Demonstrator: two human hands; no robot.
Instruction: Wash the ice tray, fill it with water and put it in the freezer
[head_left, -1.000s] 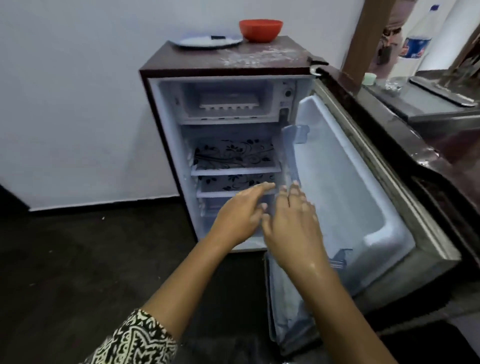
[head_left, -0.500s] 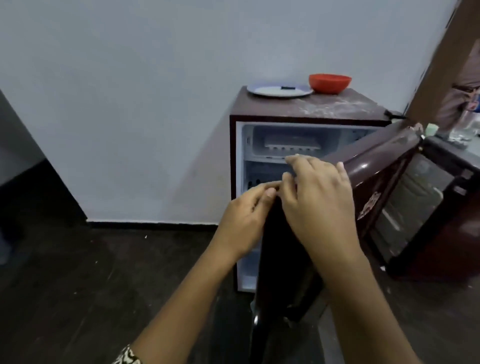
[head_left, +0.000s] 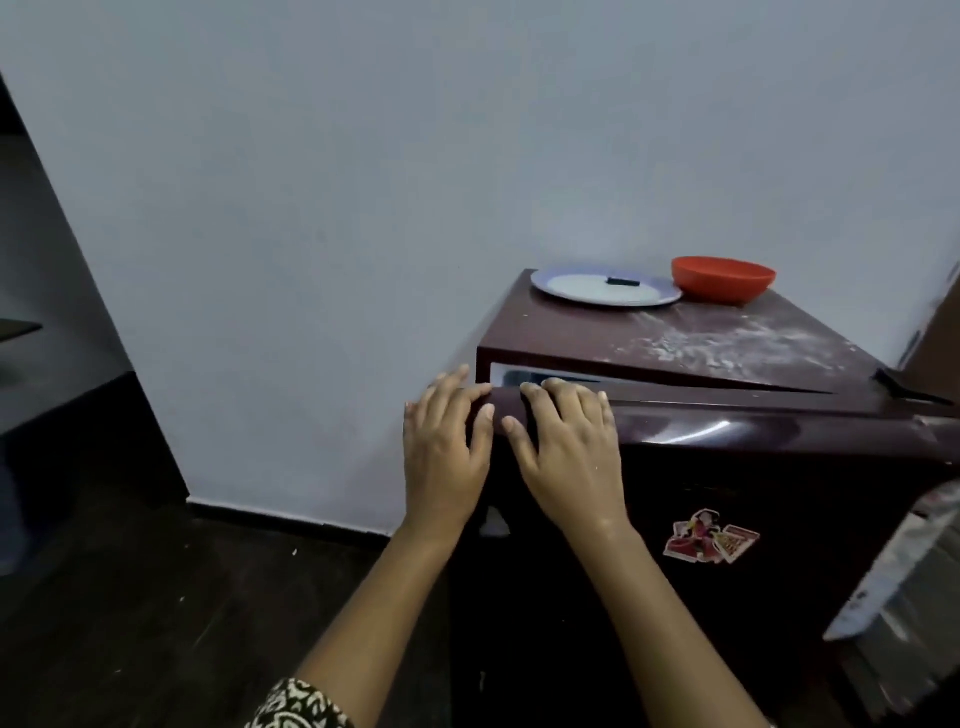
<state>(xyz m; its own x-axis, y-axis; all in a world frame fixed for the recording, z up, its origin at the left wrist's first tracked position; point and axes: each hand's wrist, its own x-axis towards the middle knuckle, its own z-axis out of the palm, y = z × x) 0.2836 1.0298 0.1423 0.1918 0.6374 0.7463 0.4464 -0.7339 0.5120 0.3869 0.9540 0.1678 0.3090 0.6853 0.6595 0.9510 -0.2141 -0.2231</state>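
Observation:
A small maroon fridge (head_left: 675, 348) stands against the white wall. Its door (head_left: 753, 467) is almost closed, with only a narrow gap showing at the top left. My left hand (head_left: 447, 447) and my right hand (head_left: 569, 441) press flat against the door's upper left corner, fingers straight over its top edge. The ice tray is hidden inside the fridge.
A blue-rimmed plate (head_left: 605, 286) and a red bowl (head_left: 723, 278) sit on the dusty fridge top. A sticker (head_left: 709, 535) is on the door front. Dark floor (head_left: 130, 597) lies to the left. A blurred grey object (head_left: 904, 582) is at the right edge.
The fridge door swung from wide open to nearly closed under both hands. The freezer compartment and shelves went out of sight.

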